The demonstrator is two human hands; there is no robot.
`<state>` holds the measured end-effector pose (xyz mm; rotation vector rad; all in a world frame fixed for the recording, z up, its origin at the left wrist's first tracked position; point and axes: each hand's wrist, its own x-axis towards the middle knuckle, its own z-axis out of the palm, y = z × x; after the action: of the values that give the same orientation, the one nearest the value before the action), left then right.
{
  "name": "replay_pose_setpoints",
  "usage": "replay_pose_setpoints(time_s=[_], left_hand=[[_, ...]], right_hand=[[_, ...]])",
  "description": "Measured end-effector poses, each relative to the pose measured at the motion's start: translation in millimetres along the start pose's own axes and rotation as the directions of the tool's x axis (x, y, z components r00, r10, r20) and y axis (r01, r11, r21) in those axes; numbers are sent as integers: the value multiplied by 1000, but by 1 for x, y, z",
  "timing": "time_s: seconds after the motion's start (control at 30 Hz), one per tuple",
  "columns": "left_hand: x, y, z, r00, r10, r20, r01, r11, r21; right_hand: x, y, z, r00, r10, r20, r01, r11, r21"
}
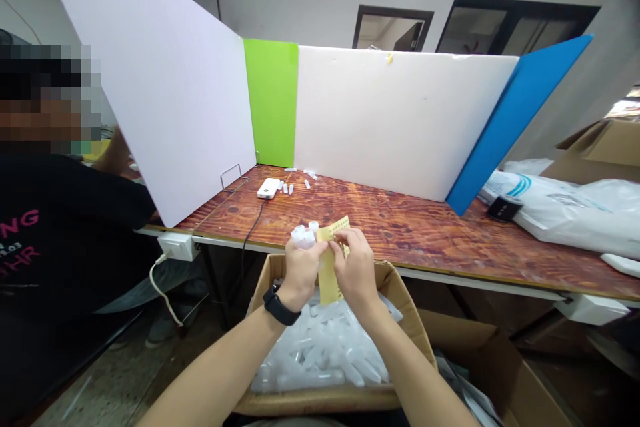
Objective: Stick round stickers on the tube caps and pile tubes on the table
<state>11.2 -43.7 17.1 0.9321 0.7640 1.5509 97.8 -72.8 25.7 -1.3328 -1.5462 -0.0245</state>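
Observation:
My left hand (302, 268), with a black watch band (280, 304) on the wrist, grips a small bunch of translucent white plastic tubes (303, 237) above an open cardboard box (400, 287). My right hand (356, 264) pinches a strip of yellow label paper (327, 273) near its upper part, and the strip hangs down between my hands. Tiny marks in rows cover its top end, too small to read. Below my hands, the box holds a heap of similar translucent tubes (320, 350).
A wood-patterned table (400, 233) stands behind the box, backed by white, green and blue panels. On it lie a white power bank (269, 188) with a black cable and several small white pieces. A person in black (65, 260) sits at left. A plastic bag (565, 210) lies at right.

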Motion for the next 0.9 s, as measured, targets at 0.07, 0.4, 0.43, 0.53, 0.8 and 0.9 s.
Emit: replay_pose_setpoints(time_s=[0.07, 0.4, 0.43, 0.53, 0.8, 0.9], left_hand=[[0, -1, 0, 999, 52, -3, -52, 998, 39], [0, 11, -4, 987, 106, 124, -128, 975, 184], [0, 12, -6, 985, 93, 149, -120, 976, 183], [-1, 15, -8, 958, 103, 268, -162, 965, 208], [-9, 18, -10, 804, 176, 568, -348, 914, 209], [-11, 18, -10, 785, 159, 599, -354, 909, 222]], right_hand=[[-2, -1, 1, 999, -27, -21, 27, 999, -18], [3, 4, -12, 996, -44, 78, 35, 993, 109], [8, 4, -20, 993, -38, 109, 20, 988, 156], [30, -5, -49, 972, -89, 218, 36, 971, 235], [74, -38, -82, 609, -180, 772, 91, 983, 158], [76, -42, -81, 585, -127, 801, 107, 991, 80]])
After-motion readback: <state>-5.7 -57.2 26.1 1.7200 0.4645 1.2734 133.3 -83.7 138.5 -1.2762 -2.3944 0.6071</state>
